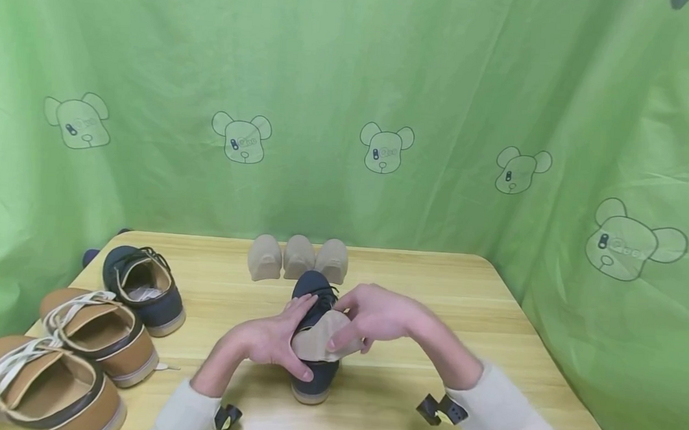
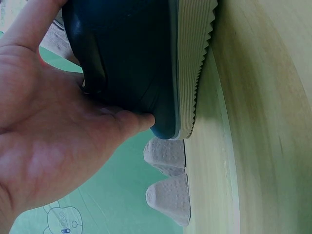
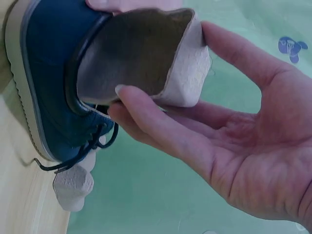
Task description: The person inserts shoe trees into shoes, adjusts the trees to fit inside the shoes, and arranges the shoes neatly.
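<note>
A navy lace-up shoe (image 1: 312, 390) stands on the table in front of me, its toe pointing away. My left hand (image 1: 269, 338) holds it from the left side, fingers along the upper near the laces and thumb toward the heel. My right hand (image 1: 387, 315) grips a beige moulded-pulp shoe insert (image 1: 317, 341) between thumb and fingers. In the right wrist view the hollow insert (image 3: 192, 80) is tilted, one end at the collar of the shoe (image 3: 51, 73). The left wrist view shows fingertips against the shoe's side (image 2: 131, 63) above its ridged sole.
Three similar pulp inserts (image 1: 299, 258) stand in a row at the back of the wooden table (image 1: 423, 271). Along the left are another navy shoe (image 1: 164, 304) and two tan shoes (image 1: 116, 354) with white laces. A green curtain (image 1: 329, 58) surrounds the table.
</note>
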`<state>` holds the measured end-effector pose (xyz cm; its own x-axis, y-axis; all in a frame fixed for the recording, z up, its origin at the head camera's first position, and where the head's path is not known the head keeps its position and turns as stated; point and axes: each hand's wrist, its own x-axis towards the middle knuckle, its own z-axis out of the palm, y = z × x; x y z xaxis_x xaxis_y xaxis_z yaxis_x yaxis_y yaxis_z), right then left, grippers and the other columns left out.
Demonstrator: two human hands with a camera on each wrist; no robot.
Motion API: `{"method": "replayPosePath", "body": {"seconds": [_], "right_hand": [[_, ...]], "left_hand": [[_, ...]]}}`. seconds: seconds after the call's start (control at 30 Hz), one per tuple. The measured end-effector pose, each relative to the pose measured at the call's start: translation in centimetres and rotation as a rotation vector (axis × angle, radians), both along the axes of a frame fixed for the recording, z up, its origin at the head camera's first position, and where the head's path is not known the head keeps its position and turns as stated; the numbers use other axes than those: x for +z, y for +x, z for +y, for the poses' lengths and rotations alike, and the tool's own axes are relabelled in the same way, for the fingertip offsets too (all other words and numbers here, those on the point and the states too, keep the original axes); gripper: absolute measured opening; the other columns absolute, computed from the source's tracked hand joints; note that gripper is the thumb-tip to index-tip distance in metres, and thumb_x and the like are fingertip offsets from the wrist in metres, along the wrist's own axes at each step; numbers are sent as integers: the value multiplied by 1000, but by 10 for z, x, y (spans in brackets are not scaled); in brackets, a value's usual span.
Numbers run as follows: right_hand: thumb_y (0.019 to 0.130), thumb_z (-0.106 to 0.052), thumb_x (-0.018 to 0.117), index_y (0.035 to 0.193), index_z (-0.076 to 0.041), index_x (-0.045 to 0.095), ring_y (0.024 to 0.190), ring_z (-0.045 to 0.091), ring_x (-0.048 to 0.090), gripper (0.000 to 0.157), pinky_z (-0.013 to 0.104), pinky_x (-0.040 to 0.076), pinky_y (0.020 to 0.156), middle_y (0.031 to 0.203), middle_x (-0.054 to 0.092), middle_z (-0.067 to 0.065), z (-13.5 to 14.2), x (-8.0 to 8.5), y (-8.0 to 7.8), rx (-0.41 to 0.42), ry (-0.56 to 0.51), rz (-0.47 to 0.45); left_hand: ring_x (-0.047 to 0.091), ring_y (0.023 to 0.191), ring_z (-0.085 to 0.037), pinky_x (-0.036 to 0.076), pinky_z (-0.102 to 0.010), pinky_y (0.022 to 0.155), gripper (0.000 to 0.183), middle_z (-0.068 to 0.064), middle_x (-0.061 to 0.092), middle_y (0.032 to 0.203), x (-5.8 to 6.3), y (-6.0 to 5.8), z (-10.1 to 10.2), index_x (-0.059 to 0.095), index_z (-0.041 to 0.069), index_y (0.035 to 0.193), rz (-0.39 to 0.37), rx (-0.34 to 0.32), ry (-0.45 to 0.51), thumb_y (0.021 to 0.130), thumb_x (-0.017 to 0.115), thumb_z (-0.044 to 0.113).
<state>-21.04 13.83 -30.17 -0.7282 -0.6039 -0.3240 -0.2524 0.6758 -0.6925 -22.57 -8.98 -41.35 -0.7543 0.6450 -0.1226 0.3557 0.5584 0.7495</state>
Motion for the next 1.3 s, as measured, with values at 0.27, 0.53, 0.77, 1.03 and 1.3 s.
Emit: {"method": "replayPosePath", "body": {"seconds": [0.27,0.53,0.77,1.03,1.3], "right_hand": [[78,-27,83,89,-18,74,57,20,68,17,30,52,55,72,68,-3,-9,-8,6,-30,39,124],[75,-28,85,85,-18,74,60,13,62,17,29,51,54,69,67,-6,-14,-15,9,-51,49,209],[73,-31,87,84,-18,73,66,10,59,22,28,48,58,69,65,-8,-18,-20,9,-59,68,281],[70,-33,90,93,-14,74,75,14,60,34,31,50,65,77,67,-5,-23,-28,11,-88,71,335],[70,-39,88,85,-16,69,69,12,60,34,27,50,61,75,66,-5,-30,-42,10,-106,71,423]], "left_hand": [[2,157,-35,19,-55,124,135,-21,0,170,0,0,0,4,5,163,1,-1,-9,66,92,40],[2,157,-36,20,-56,124,135,-21,-1,170,-1,0,-2,4,4,163,-2,-5,-3,67,92,40],[2,157,-35,18,-56,124,137,-21,-1,170,-1,-1,-2,3,4,163,4,-4,-3,66,93,41],[4,157,-36,20,-56,124,137,-22,0,170,-1,0,-1,3,2,162,6,-13,7,66,93,39],[2,157,-37,21,-56,124,135,-23,-2,169,-1,0,0,3,3,163,-16,-4,5,69,93,36]]}}
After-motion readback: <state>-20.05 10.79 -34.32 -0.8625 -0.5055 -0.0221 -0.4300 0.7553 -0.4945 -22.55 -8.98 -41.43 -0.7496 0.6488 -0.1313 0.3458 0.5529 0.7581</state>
